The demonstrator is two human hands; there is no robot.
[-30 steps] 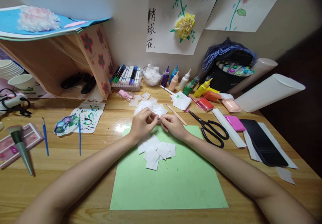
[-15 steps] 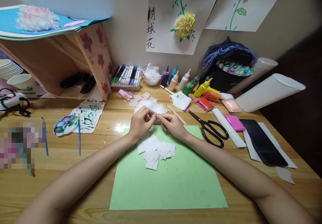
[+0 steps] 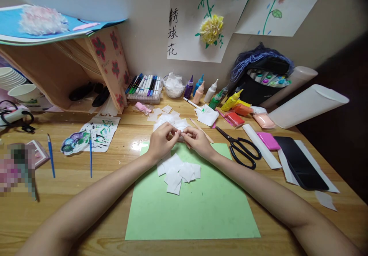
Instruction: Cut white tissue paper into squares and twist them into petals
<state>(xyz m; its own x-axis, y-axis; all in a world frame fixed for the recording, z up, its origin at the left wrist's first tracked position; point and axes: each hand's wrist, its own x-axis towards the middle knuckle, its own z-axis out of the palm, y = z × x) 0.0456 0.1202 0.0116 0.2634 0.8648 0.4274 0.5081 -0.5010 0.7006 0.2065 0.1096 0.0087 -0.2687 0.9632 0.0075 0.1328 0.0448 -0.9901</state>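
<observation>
My left hand (image 3: pixel 161 140) and my right hand (image 3: pixel 197 141) meet fingertip to fingertip above the far edge of a green paper sheet (image 3: pixel 189 210). Both are closed in a pinch on a small piece of white paper, mostly hidden by the fingers. Just behind them lies a heap of crumpled white paper (image 3: pixel 163 120). Nearer to me, several cut white paper squares (image 3: pixel 174 177) overlap on the green sheet, below my wrists.
Black-handled scissors (image 3: pixel 244 148) and a wooden stick (image 3: pixel 202 130) lie right of my hands, with a black phone (image 3: pixel 301 164) farther right. Paint bottles (image 3: pixel 214 93), markers (image 3: pixel 145 87) and a bowl of white paper (image 3: pixel 174 85) stand behind. Blue paintbrushes (image 3: pixel 91 156) lie left.
Both hands stay in nearly the same place, with only a slight shift of the fingers. The paper squares and the green sheet have not moved.
</observation>
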